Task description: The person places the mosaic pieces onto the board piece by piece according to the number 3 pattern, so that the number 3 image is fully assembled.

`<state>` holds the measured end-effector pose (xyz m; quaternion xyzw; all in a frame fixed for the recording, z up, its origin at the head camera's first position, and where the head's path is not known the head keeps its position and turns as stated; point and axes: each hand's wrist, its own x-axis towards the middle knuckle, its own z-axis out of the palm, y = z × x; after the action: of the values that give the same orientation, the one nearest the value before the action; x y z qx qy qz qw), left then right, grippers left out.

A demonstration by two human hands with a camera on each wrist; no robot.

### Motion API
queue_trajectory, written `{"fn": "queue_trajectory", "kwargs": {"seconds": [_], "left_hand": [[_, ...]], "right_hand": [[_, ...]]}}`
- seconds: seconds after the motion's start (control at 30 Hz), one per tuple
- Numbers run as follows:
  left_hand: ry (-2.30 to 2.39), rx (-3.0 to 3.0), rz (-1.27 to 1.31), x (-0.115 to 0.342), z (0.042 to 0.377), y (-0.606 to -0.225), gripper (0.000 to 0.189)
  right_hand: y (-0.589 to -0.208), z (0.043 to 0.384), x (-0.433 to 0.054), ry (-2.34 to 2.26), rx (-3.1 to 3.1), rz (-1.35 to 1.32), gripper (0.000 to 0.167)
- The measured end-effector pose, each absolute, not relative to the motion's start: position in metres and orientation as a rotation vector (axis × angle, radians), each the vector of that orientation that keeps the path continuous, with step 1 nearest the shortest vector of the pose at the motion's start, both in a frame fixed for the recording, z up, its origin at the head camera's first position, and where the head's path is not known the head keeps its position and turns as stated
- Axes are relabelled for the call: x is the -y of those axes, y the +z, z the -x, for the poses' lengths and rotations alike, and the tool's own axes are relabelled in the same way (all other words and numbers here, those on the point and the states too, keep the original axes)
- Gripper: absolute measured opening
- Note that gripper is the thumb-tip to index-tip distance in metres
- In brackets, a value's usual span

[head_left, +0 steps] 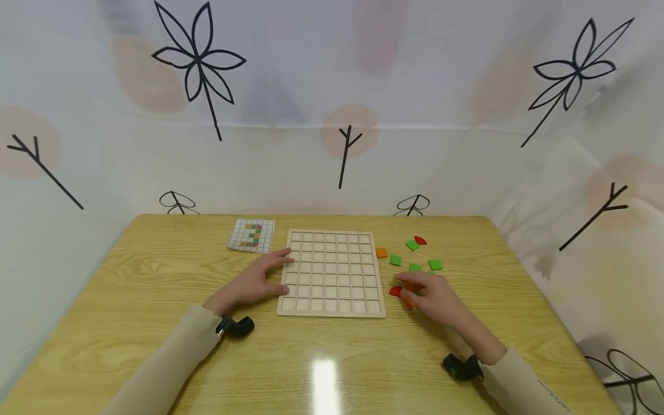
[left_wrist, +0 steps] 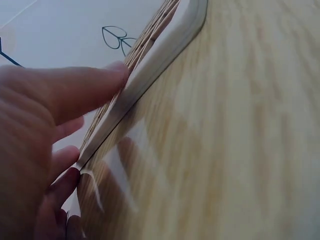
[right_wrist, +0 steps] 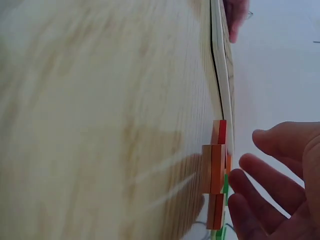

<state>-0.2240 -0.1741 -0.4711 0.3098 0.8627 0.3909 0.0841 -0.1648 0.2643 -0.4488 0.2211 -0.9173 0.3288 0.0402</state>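
Note:
A square wooden grid board (head_left: 332,274) lies on the table, and its cells hold no tiles. My left hand (head_left: 254,279) rests at the board's left side, thumb and fingertips spread along the rim; the left wrist view shows the thumb (left_wrist: 100,87) on the edge. To the right of the board, my right hand (head_left: 434,297) hovers over loose tiles, with thumb and fingers apart and nothing between them. Beneath it are a red rounded tile (head_left: 395,291) and an orange tile (head_left: 408,302), the latter partly hidden. In the right wrist view orange tiles (right_wrist: 217,169) stand below the fingertips.
Beyond my right hand lie several green tiles (head_left: 395,260), an orange square tile (head_left: 381,252) and another red rounded tile (head_left: 421,240). A paper card (head_left: 251,235) with a coloured grid pattern lies behind my left hand. A printed cloth (head_left: 332,173) hangs behind the table.

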Motion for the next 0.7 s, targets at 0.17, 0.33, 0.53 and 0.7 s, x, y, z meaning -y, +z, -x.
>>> {"fn": "queue_trajectory", "kwargs": {"seconds": [0.17,0.33,0.53,0.7], "left_hand": [[1.061,-2.628,-1.020,0.1726,0.2236,-0.4713,0.064],[1.031,-2.650,-1.031,0.1718,0.2229,-0.4699,0.067],[1.009,-2.657,-1.039,0.1715,0.2218,-0.4686,0.070],[1.012,-2.655,-1.048,0.1712,0.2204,-0.4667,0.070]], "right_hand": [[-0.4473,0.1650,-0.2637,0.998,2.844,-0.720,0.033],[-0.4436,0.1650,-0.2632,1.007,2.887,-0.726,0.031],[-0.4420,0.1667,-0.2617,1.018,2.905,-0.745,0.026],[-0.4441,0.1686,-0.2609,0.925,2.911,-0.774,0.023]]}}
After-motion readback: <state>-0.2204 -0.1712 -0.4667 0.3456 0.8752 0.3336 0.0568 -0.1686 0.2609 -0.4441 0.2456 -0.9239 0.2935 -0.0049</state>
